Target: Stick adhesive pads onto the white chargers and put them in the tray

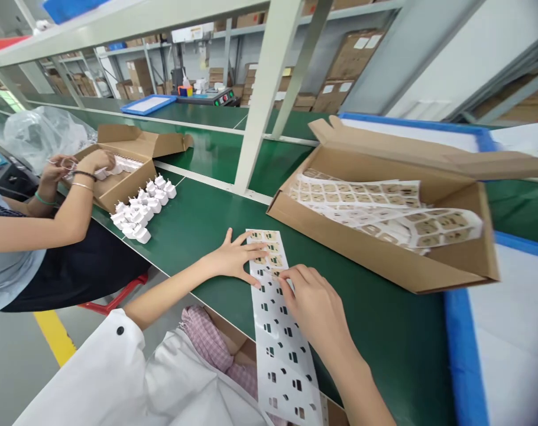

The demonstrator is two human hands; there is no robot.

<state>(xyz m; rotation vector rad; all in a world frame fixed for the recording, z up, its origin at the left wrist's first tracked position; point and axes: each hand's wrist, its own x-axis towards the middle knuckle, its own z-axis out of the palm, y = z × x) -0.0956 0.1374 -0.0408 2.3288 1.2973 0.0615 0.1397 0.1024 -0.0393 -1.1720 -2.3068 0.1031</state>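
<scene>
A long white sheet of stickers (pixel 271 331) lies lengthwise on the green bench and hangs over its near edge. Tan stickers (pixel 272 235) remain on its far end, while the nearer part is bare white with small cut-out holes. My left hand (pixel 237 258) rests on the sheet's far left side, fingers spread and holding nothing. My right hand (pixel 316 299) has thumb and forefinger pinched together at the lowest row of stickers, on what looks like one small sticker (pixel 275 273); the fingers partly hide it.
An open cardboard box (pixel 362 248) with several sticker sheets (pixel 362 192) stands to the right, near blue-edged trays (pixel 466 355). White plug adapters (pixel 138 213) cluster at left. There, a co-worker's hands (pixel 94 165) reach into another box (pixel 122 186). A white post (pixel 266 94) rises behind the bench.
</scene>
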